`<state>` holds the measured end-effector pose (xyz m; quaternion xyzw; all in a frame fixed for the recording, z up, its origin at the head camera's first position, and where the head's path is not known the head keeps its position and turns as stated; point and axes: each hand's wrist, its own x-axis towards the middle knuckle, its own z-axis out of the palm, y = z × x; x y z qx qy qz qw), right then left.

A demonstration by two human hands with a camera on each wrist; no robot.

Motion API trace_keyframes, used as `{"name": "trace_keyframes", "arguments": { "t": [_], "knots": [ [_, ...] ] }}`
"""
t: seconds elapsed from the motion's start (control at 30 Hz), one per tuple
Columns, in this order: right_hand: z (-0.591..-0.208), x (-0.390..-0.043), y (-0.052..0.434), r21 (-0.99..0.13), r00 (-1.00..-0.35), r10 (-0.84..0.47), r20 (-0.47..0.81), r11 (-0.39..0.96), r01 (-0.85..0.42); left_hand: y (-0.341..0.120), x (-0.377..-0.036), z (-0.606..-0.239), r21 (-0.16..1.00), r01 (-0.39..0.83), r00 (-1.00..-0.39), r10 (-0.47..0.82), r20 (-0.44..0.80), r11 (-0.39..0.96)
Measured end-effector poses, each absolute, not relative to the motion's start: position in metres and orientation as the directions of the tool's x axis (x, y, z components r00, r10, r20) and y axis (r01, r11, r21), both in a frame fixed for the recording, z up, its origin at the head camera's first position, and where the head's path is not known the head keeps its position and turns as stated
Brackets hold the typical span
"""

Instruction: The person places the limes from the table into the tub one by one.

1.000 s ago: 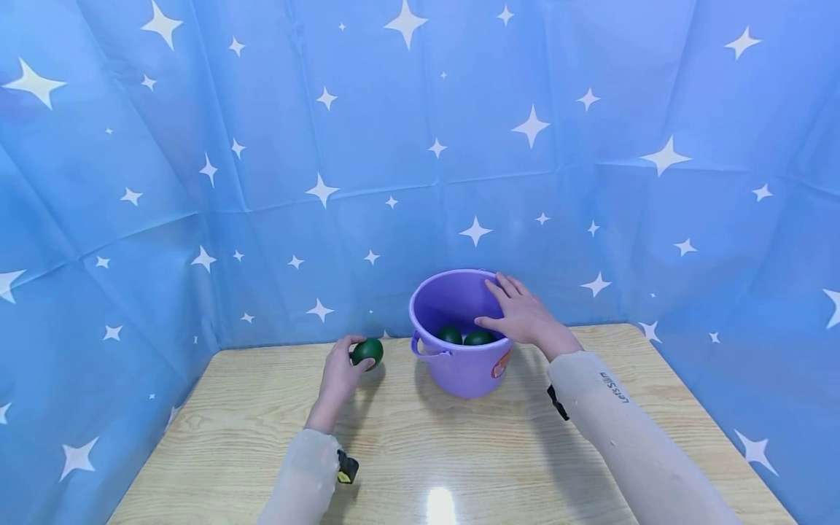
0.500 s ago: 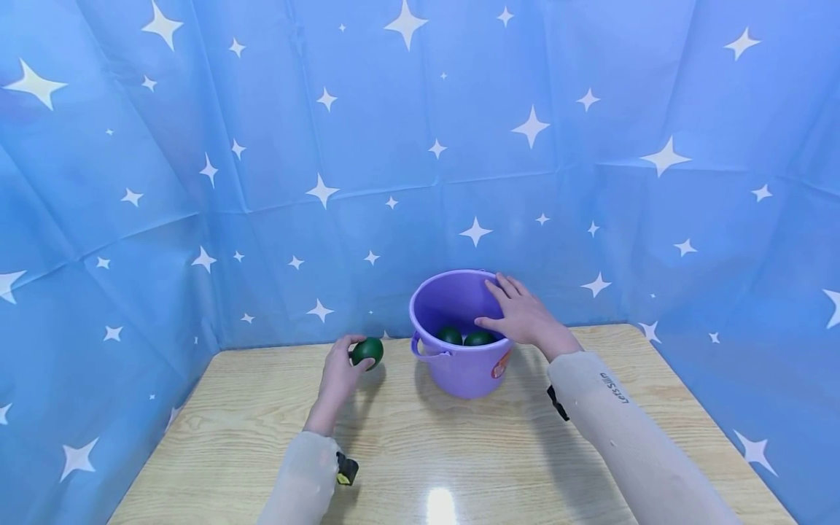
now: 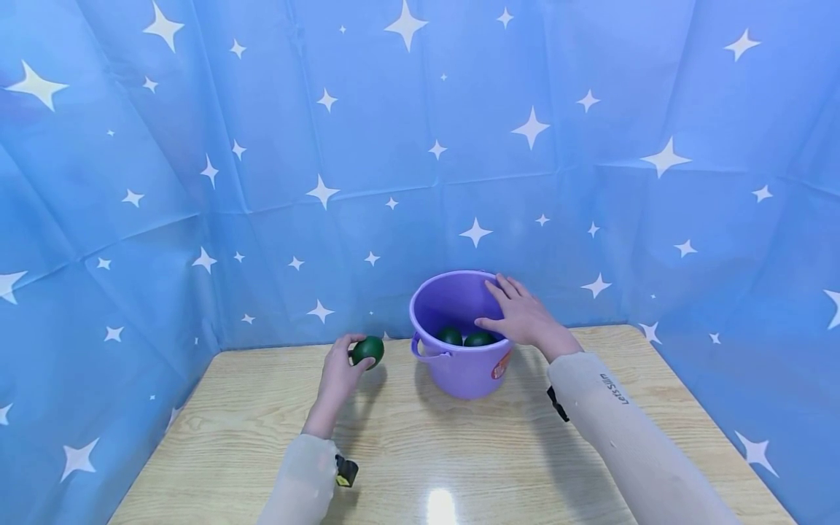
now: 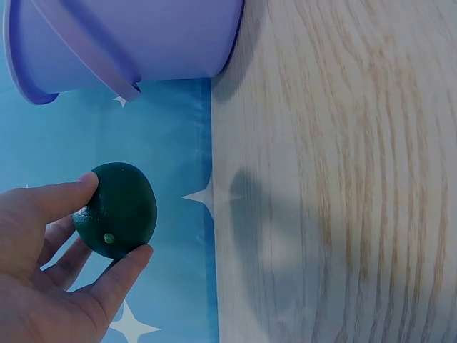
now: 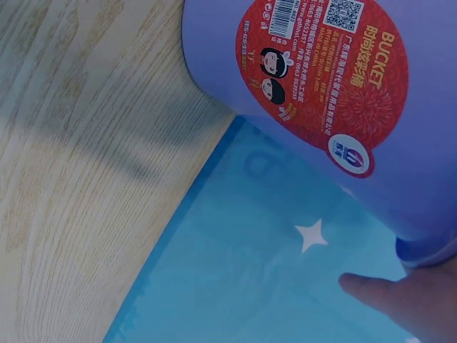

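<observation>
A dark green, egg-shaped avocado (image 4: 118,211) with a pale stem spot is pinched between the thumb and fingers of my left hand (image 3: 339,372). In the left wrist view it is off the tabletop, just left of a purple bucket (image 3: 462,375). Two more dark green avocados (image 3: 479,338) lie inside that bucket. My right hand (image 3: 525,315) rests over the bucket's right rim, fingers spread, with the thumb reaching over the opening. One straight finger (image 5: 375,289) shows outside the bucket in the right wrist view; the other fingertips are hidden there.
The bucket stands near the back edge of a light wooden table (image 3: 420,452), its handle (image 3: 429,352) lowered on the left. A red oval label (image 5: 328,64) marks its side. Behind the table hangs a blue cloth (image 3: 367,146) with white stars.
</observation>
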<state>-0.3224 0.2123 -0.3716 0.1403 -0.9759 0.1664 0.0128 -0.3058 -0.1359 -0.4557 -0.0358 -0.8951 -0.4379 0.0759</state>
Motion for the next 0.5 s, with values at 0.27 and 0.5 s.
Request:
{"name": "trace_keyframes", "arguments": {
  "t": [0.27, 0.5],
  "knots": [
    [-0.3717, -0.3223, 0.212, -0.32, -0.96, -0.27, 0.073, 0.906, -0.279, -0.1356, -0.3035, -0.4513, 0.784, 0.145, -0.983, 0.0, 0.182, 0.604],
    [-0.372, -0.3223, 0.2119, -0.313, -0.96, -0.27, 0.076, 0.907, -0.28, -0.1346, -0.3034, -0.4504, 0.788, 0.153, -0.982, 0.001, 0.19, 0.597]
  ]
}}
